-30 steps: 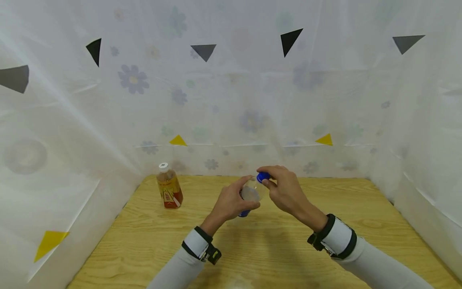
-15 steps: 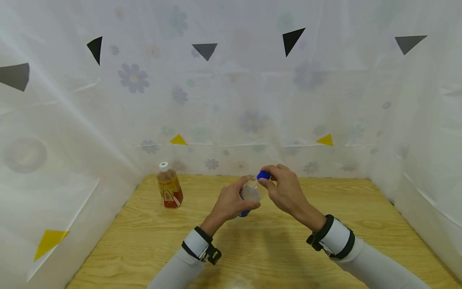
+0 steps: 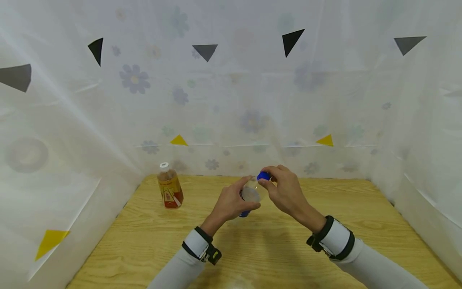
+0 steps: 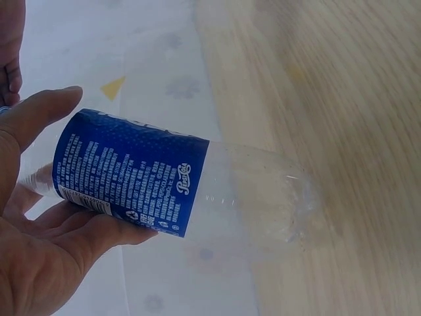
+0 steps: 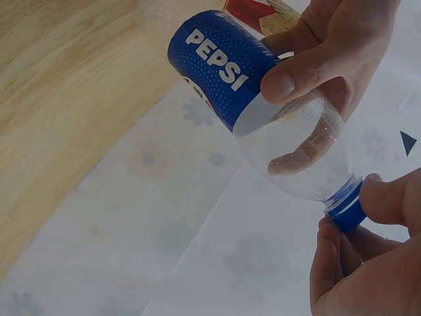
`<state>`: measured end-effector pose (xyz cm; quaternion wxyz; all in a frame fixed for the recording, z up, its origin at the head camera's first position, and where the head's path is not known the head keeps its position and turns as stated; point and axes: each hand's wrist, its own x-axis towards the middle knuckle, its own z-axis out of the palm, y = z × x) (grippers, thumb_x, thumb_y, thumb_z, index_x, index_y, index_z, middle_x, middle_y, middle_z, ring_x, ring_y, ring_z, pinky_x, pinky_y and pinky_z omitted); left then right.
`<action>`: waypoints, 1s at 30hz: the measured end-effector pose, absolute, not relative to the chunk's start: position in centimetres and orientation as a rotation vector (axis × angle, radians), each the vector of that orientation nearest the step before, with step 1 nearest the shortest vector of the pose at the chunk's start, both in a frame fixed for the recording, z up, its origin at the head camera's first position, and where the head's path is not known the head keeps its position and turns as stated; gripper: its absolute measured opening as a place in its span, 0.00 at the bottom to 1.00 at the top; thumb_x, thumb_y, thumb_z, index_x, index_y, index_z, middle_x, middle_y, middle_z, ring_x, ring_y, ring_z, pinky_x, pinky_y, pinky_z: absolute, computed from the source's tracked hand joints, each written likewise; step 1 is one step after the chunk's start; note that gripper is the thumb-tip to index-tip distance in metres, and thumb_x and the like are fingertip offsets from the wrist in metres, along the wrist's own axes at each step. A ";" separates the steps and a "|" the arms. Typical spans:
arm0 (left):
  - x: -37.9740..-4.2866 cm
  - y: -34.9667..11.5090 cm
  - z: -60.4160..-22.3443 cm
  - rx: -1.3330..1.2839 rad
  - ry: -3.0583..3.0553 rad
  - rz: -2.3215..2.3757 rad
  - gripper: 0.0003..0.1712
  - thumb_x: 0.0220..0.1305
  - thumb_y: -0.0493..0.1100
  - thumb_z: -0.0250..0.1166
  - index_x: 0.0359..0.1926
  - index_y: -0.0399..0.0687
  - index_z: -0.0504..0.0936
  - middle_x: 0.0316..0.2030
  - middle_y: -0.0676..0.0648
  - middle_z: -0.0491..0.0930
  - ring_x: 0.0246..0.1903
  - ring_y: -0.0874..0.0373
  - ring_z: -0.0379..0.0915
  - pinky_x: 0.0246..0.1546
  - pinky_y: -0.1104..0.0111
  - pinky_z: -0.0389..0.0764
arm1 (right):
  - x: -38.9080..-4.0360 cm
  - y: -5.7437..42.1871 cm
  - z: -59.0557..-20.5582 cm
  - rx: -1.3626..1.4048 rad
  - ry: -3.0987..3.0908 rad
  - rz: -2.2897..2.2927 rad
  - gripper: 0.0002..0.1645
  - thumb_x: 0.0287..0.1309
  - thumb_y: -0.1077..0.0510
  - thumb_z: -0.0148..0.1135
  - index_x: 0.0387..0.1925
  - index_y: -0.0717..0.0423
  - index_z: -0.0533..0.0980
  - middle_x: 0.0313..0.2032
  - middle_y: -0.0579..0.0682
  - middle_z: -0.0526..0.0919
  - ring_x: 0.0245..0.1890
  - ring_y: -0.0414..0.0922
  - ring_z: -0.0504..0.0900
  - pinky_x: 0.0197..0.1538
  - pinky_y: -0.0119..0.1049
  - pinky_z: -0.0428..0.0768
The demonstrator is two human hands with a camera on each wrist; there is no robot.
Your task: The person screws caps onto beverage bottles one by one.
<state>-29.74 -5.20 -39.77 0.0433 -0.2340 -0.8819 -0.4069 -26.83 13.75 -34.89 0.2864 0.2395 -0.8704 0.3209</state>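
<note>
My left hand (image 3: 229, 202) grips a clear plastic Pepsi bottle (image 5: 214, 66) with a blue label, fingers and thumb curled round its upper body. No drink shows inside, and in the head view the bottle leans with its neck up and to the right. The blue bottle cap (image 5: 347, 210) sits on the neck; how tightly cannot be told. Thumb and fingers of my right hand (image 3: 286, 190) pinch that cap. In the left wrist view the label (image 4: 131, 174) faces the camera, while the cap is nearly out of sight.
A white-capped bottle of reddish-brown drink (image 3: 170, 188) stands upright at the back left of the wooden table (image 3: 144, 245). White patterned sheeting (image 3: 231, 100) rises behind the table and along both sides.
The fingers and thumb of my right hand have shifted slightly round the cap since a second ago. My left hand and the Pepsi bottle look still.
</note>
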 end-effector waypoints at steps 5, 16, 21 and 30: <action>-29.7 -5.2 -39.6 -0.715 -2.701 -1.245 0.45 0.56 0.55 0.76 0.74 0.58 0.68 0.48 0.40 0.85 0.43 0.49 0.84 0.35 0.61 0.82 | -26.9 13.8 -35.0 0.638 -2.322 0.859 0.15 0.63 0.60 0.68 0.49 0.64 0.82 0.36 0.56 0.82 0.36 0.51 0.82 0.40 0.49 0.81; -29.7 -5.2 -39.5 -0.716 -2.710 -1.256 0.45 0.57 0.55 0.76 0.74 0.58 0.68 0.49 0.40 0.84 0.44 0.49 0.83 0.36 0.61 0.83 | -26.9 13.9 -35.3 0.625 -2.310 0.893 0.16 0.63 0.59 0.69 0.49 0.63 0.82 0.36 0.55 0.83 0.37 0.51 0.82 0.41 0.50 0.82; -29.7 -5.2 -39.4 -0.725 -2.703 -1.254 0.45 0.57 0.55 0.76 0.74 0.58 0.68 0.49 0.40 0.84 0.44 0.49 0.84 0.36 0.61 0.83 | -26.9 14.0 -35.1 0.622 -2.328 0.904 0.16 0.63 0.59 0.69 0.50 0.63 0.82 0.36 0.55 0.83 0.38 0.51 0.82 0.43 0.50 0.82; -29.7 -5.4 -39.6 -0.747 -2.697 -1.262 0.45 0.57 0.57 0.76 0.74 0.57 0.68 0.45 0.43 0.85 0.39 0.53 0.83 0.32 0.64 0.81 | -26.3 14.1 -34.3 0.560 -2.543 0.871 0.39 0.62 0.47 0.70 0.68 0.62 0.71 0.54 0.62 0.82 0.57 0.62 0.77 0.55 0.61 0.75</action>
